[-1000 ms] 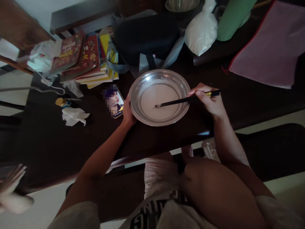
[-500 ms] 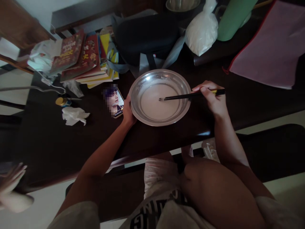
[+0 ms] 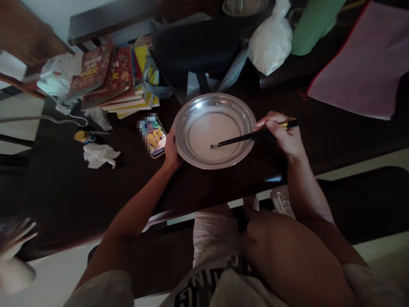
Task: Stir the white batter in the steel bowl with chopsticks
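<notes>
Metal bowl, near table's front edge.
Left hand clasps its rim; right hand pinches chopsticks, tips in white liquid.

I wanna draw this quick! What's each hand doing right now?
Left hand: closed on the rim of the metal dish, steadying it.
Right hand: closed on the chopsticks, tips in the white liquid.

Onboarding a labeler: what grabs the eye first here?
The shiny metal dish of pale liquid at the centre of the dark table. The right hand dips black chopsticks into it; the left hand grips its rim. A lit phone lies just left.
</notes>
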A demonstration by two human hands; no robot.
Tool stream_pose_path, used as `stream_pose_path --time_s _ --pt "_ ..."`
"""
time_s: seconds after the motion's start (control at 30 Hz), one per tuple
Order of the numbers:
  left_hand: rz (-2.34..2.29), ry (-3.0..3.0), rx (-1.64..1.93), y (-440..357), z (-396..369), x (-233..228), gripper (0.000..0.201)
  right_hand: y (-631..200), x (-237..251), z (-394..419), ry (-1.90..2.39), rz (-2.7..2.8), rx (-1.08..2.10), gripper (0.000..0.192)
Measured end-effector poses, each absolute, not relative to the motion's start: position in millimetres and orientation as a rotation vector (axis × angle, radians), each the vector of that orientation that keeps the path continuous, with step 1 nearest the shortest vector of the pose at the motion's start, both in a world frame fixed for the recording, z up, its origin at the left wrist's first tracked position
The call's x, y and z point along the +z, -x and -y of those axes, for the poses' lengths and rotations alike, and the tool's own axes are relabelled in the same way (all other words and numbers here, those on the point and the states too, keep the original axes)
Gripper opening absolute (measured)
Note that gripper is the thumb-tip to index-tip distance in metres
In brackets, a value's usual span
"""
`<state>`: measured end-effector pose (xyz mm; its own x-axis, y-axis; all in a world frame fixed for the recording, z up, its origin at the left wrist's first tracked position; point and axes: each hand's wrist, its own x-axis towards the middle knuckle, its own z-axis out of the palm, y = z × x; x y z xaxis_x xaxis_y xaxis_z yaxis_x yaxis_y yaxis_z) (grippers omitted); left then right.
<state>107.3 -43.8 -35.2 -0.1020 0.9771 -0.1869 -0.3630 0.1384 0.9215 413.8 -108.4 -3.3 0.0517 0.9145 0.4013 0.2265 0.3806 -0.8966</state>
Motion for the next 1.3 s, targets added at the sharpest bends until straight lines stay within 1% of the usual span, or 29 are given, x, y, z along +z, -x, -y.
stream_pose_path --time_s 0.1,0.2,0.27,0.37,0.47,0.57,0.63,0.77,0.93,1.1,1.2,1.3 --pt "-1.108 -0.743 1.334 -107.8 43.7 -35.7 0.026 -412.9 -3.8 107.9 1.114 1.505 0.686 0.023" --pt "-1.099 -0.745 1.342 -108.3 43.8 -35.2 0.023 -413.2 -4.7 107.6 1.126 1.394 0.613 0.024" --pt "-1.097 -0.744 1.341 -108.6 44.1 -34.1 0.022 -413.4 -4.7 107.9 1.107 1.344 0.644 0.023" --pt "-1.089 -0.746 1.336 -109.0 44.5 -32.1 0.022 -412.8 -3.2 108.2 1.086 1.451 0.717 0.022" --pt "-1.067 -0.755 1.335 -109.2 44.7 -30.9 0.021 -412.7 -2.6 107.6 1.100 1.520 0.681 0.021" --pt "-1.066 -0.750 1.336 -109.0 44.7 -31.2 0.021 -413.8 -3.6 107.0 1.095 1.406 0.627 0.019" --pt "-1.058 -0.746 1.330 -108.5 44.6 -32.0 0.021 -414.0 -3.8 107.2 1.071 1.379 0.658 0.019" --pt "-1.042 -0.756 1.345 -107.2 44.4 -33.9 0.022 -412.2 -1.9 107.8 1.064 1.495 0.737 0.021" --pt "-1.079 -0.763 1.338 -107.2 45.1 -33.4 0.023 -413.1 -2.2 107.8 1.077 1.401 0.649 0.021" --pt "-1.077 -0.754 1.303 -108.2 45.3 -31.4 0.026 -413.0 -3.0 108.2 1.044 1.466 0.766 0.020" --pt "-1.063 -0.767 1.327 -108.4 45.4 -30.7 0.026 -412.8 -2.9 108.1 1.111 1.470 0.693 0.025" --pt "-1.042 -0.770 1.313 -108.4 45.6 -29.9 0.024 -414.1 -3.7 108.0 1.119 1.391 0.650 0.025"
